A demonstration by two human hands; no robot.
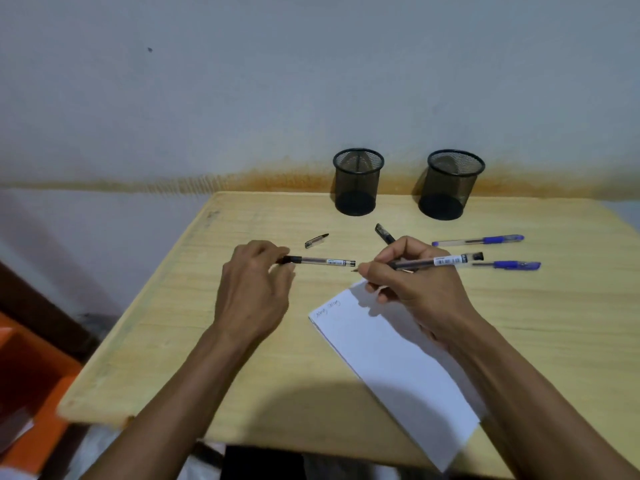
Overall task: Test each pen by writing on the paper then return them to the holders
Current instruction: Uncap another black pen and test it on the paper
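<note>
At the centre of the frame, over the pale wooden table (207, 306), the left hand (254, 289) pinches the dark grip end of a clear-barrelled black pen (320, 261) that lies level, just left of the right hand (412, 282), whose fingers are curled round a second uncapped pen (440, 261) with its tip pointing left, just above the top corner of the paper (388, 351). A few faint scribbles sit near that corner of the sheet. A loose cap (316, 240) lies above the left-hand pen, and two blue pens (479, 241) (512, 265) lie at the right, apart from the two mesh holders (358, 181) (450, 184) standing empty at the table's far edge. The main risk from here is muddle: with a pen in each hand, a tested one could be taken for an untested one, or a pen could go into a holder uncapped because the loose cap is left behind and matched to the wrong barrel. The bare tip held so near the paper's edge could also mark the table if the hand drifts left. Another dark pen (384, 233) pokes out from behind the right hand, most of it hidden. The left fingertips are partly turned away, so the grip looks like a thumb-and-finger pinch but I cannot be sure. The scribbles are too small to read, and the sheet's lower end runs past the table's near edge.
</note>
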